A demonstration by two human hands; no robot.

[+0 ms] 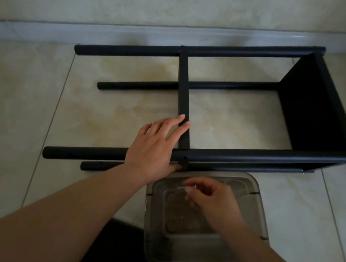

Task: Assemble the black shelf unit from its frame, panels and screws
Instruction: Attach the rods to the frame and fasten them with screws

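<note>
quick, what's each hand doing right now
Left hand: open, fingers resting on the black panel and front tube.
Right hand: pinching a small screw.

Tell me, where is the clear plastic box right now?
The clear plastic box sits low and centre-right, on the floor under the right hand, beside the black frame's near tube.

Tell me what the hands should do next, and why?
Probably carry the small screw that the right hand pinches above the clear plastic box up to the open hole in the near black tube. The left hand rests on the tube and the cross panel, right beside that hole, which shows no screw.
</note>
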